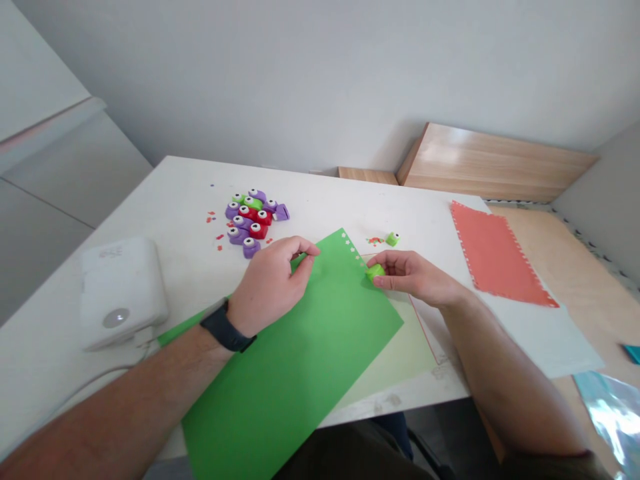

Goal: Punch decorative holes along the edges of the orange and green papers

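Observation:
A large green paper sheet lies slanted across the white table, over my forearm's side of the table edge. My left hand grips its upper edge, with the fingers curled over it. My right hand pinches a small green craft punch onto the sheet's right corner edge. A row of small flower-shaped holes runs along that edge. Beyond my hands lies a cluster of several purple, red and green craft punches, and a second green punch stands alone near paper bits.
A salmon paper sheet with a punched border lies to the right, on a pale sheet. A pale green sheet sits under the green paper. A white corded device stands at left. Wooden boards lean behind the table.

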`<action>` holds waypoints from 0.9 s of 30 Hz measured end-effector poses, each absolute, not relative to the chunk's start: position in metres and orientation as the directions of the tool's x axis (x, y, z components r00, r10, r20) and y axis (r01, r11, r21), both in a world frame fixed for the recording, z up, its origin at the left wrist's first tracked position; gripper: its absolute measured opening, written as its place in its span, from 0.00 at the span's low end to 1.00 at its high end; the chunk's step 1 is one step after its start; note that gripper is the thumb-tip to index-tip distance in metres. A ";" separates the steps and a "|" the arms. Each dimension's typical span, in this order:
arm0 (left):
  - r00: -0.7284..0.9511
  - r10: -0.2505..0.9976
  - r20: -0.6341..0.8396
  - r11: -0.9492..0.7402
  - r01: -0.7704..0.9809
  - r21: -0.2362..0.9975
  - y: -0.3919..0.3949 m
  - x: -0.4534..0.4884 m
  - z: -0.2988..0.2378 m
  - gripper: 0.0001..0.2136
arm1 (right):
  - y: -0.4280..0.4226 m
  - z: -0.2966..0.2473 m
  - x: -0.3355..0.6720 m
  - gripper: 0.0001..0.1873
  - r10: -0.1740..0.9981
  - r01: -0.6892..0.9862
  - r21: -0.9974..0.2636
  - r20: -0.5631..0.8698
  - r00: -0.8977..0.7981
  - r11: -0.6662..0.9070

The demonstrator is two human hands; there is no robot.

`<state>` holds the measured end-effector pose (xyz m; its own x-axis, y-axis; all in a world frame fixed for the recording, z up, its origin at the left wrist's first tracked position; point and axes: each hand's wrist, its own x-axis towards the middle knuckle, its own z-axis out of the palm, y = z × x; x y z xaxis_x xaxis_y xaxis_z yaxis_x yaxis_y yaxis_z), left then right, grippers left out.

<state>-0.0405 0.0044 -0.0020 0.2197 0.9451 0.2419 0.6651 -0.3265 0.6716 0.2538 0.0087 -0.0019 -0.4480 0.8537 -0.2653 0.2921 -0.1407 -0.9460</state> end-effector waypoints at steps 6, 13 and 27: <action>0.226 0.948 0.222 -0.317 0.650 0.691 0.007 -0.041 -0.003 0.08 | 0.010 0.000 0.254 0.24 0.839 0.290 -0.945 -0.276 -0.468 -0.149; 0.208 0.960 0.187 -0.279 0.675 0.683 0.009 -0.040 -0.005 0.08 | 0.008 -0.001 0.254 0.22 0.824 0.324 -0.936 -0.291 -0.486 -0.140; 0.219 0.956 0.193 -0.291 0.665 0.688 0.005 -0.039 0.000 0.07 | 0.004 -0.002 0.250 0.20 0.817 0.297 -0.942 -0.293 -0.498 -0.156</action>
